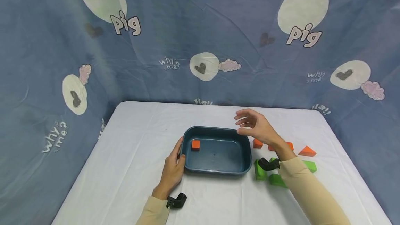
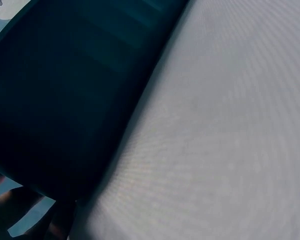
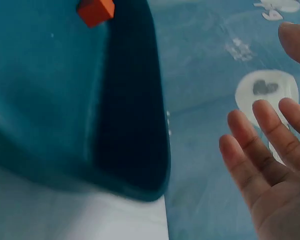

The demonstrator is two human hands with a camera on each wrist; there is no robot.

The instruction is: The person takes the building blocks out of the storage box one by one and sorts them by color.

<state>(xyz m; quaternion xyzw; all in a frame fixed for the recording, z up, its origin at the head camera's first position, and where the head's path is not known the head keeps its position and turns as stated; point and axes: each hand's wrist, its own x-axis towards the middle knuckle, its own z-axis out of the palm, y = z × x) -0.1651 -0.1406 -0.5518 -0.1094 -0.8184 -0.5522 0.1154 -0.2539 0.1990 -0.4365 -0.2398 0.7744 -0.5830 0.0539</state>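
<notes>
My left hand [image 1: 173,169] lies against the left end of a dark blue-green plastic bin [image 1: 215,173], its fingers fairly straight along the outer wall. In the left wrist view, some fingertips [image 2: 12,207] show past the bin's dark side. An orange cube [image 1: 195,145] sits inside the bin, toward the left. Over the bin's far right corner hovers my right hand [image 1: 257,126], fingers spread and holding nothing. Below and right of it are an orange block [image 1: 257,143], an orange triangular block [image 1: 307,151] and a green block [image 1: 260,170].
Other green blocks [image 1: 278,180] and orange pieces lie right of the bin, partly hidden by my right forearm. A white cloth [image 1: 134,162] covers the table. Blue printed fabric [image 1: 175,89] hangs behind and at both sides.
</notes>
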